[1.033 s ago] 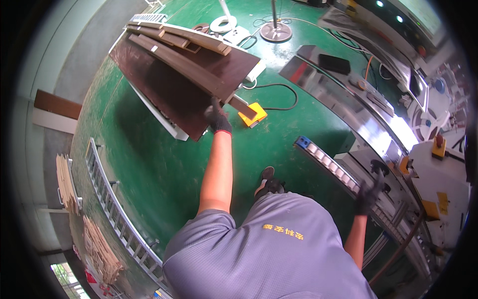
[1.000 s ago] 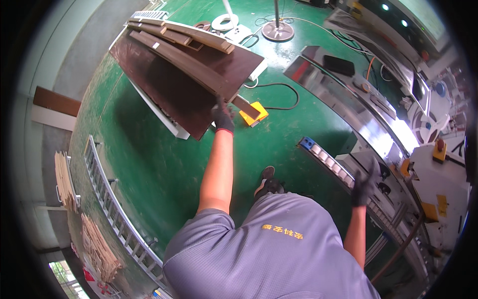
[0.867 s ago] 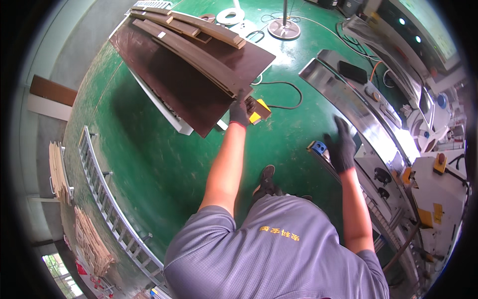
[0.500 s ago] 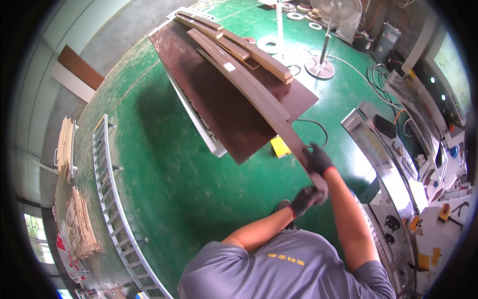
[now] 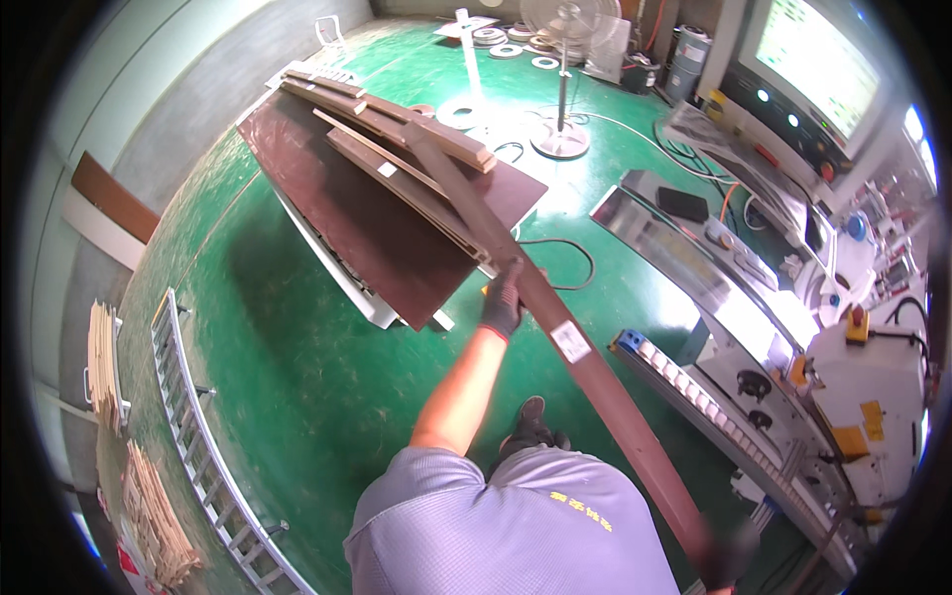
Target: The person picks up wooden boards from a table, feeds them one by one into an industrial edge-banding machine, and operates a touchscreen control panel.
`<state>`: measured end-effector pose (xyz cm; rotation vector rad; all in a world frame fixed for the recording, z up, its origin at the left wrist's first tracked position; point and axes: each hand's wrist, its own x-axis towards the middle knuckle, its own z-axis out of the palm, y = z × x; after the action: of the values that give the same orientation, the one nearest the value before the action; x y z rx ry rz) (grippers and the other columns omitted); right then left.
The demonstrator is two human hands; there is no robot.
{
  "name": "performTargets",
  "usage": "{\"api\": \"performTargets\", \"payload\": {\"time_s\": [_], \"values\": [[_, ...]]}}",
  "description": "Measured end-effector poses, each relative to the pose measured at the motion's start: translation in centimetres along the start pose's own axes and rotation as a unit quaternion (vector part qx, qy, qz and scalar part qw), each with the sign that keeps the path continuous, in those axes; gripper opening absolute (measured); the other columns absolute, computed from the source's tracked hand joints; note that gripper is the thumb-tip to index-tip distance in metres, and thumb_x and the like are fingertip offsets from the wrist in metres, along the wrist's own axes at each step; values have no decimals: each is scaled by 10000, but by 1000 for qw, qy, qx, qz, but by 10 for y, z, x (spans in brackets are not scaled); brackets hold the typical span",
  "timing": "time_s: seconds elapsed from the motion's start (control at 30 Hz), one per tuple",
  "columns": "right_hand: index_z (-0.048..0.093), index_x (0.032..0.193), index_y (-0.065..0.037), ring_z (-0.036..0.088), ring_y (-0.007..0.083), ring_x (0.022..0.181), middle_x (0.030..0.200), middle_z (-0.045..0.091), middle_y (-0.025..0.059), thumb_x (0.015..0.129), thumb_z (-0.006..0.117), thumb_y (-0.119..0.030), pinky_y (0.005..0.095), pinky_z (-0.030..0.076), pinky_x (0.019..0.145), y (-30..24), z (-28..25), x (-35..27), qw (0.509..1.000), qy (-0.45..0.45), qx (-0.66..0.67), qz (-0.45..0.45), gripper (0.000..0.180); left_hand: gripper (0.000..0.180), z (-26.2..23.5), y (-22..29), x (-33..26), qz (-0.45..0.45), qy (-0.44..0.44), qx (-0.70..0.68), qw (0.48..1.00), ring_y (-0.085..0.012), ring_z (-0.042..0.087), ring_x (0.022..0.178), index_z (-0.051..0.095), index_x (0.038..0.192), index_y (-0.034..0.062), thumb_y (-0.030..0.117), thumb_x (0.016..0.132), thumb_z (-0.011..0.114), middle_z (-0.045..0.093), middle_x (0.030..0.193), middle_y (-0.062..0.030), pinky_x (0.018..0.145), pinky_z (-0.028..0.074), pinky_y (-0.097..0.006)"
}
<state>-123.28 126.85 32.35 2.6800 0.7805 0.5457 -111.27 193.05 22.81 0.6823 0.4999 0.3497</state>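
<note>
Brown strip (image 5: 555,327) in L hand (image 5: 503,302), R hand (image 5: 729,563).

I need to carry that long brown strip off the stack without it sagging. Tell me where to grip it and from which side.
Grip the long brown strip at two spread points, as here: the left hand wraps it around mid-length, the right hand near its lower end. Come from the side and close around the narrow edges. It is long, thin and looks slightly bowed, so a single-point grip would probably let it droop.

White label (image 5: 571,341) on strip (image 5: 555,327) — screen (image 5: 815,55) top right
</note>
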Motion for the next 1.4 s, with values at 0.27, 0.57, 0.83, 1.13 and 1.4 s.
{"api": "performTargets", "payload": {"time_s": [0.27, 0.57, 0.83, 1.13, 1.4], "values": [[663, 879, -50, 627, 409, 783, 805, 643, 224, 930, 539, -324, 519, 460, 723, -17, -51, -82, 961, -87, 190, 181, 306, 397, 165, -186, -189, -262, -201, 70, 941, -187, 683, 911, 653, 1136, 87, 378, 883, 748, 698, 1036, -56, 808, 578, -386], [667, 748, -36, 616, 447, 673, 683, 621, 220, 945, 545, -306, 500, 458, 616, -59, -76, -147, 788, -175, 369, 461, 356, 459, 237, -283, -230, -315, -358, 207, 854, -170, 681, 868, 698, 1055, -37, 406, 936, 686, 707, 967, -93, 820, 573, -349], [636, 739, -32, 627, 438, 730, 724, 618, 234, 956, 521, -316, 508, 472, 632, -140, -38, -207, 726, -208, 374, 538, 375, 511, 292, -361, -85, -109, -383, 526, 751, -264, 701, 854, 595, 1196, -59, 336, 882, 674, 713, 927, -185, 764, 556, -366], [569, 1290, -63, 610, 422, 1051, 1190, 625, 240, 939, 553, -308, 494, 487, 895, -162, 33, -184, 775, -341, 281, 451, 428, 1025, 302, -416, -52, -93, -420, 441, 787, -349, 664, 1054, 37, 1569, 11, 204, 795, 682, 647, 1165, -284, 916, 523, -403], [377, 1463, -14, 449, 407, 1325, 1440, 451, 245, 797, 732, -388, 484, 355, 1115, -27, 117, 145, 845, -151, 276, 433, 842, 1022, 312, -419, -42, -136, -452, 355, 807, -262, 575, 1168, 23, 1588, 65, -49, 775, 631, 529, 1344, -185, 1002, 490, -350]]}}
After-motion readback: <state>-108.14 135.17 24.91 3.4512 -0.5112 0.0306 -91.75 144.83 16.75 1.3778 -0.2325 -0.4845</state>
